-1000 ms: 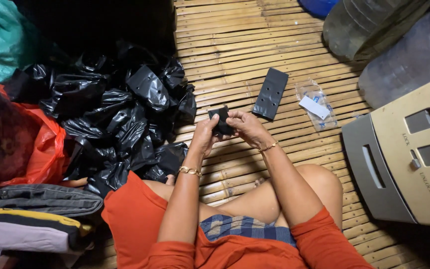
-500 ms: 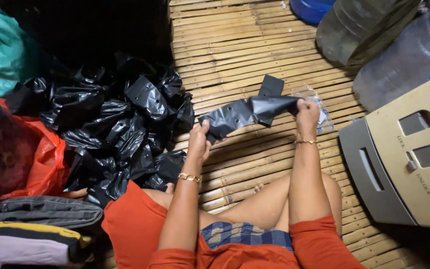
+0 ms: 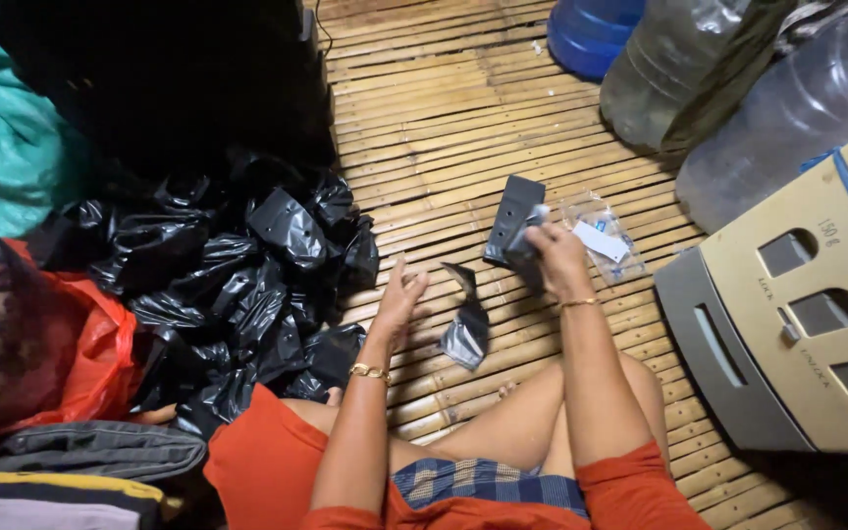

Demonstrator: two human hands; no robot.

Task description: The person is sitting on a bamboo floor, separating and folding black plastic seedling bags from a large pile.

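Note:
My right hand (image 3: 554, 257) grips one end of a black plastic bag (image 3: 467, 329) with punched holes; the bag hangs loose from it, down toward my knee. My left hand (image 3: 404, 297) is open with fingers spread, just left of the dangling bag and not touching it. A flat folded black bag (image 3: 509, 211) lies on the bamboo floor just beyond my right hand. A heap of opened black bags (image 3: 247, 265) sits to the left of my left hand.
A clear packet with a white slip (image 3: 601, 238) lies right of the flat bag. A grey and beige weighing scale (image 3: 797, 324) stands at right. Large water jugs (image 3: 768, 108) and a blue tub (image 3: 586, 34) stand far right. Red and teal sacks (image 3: 61, 334) lie left.
My left hand has let go of the stretched bag and opened. The bag now dangles from my right hand, which moved slightly left and down.

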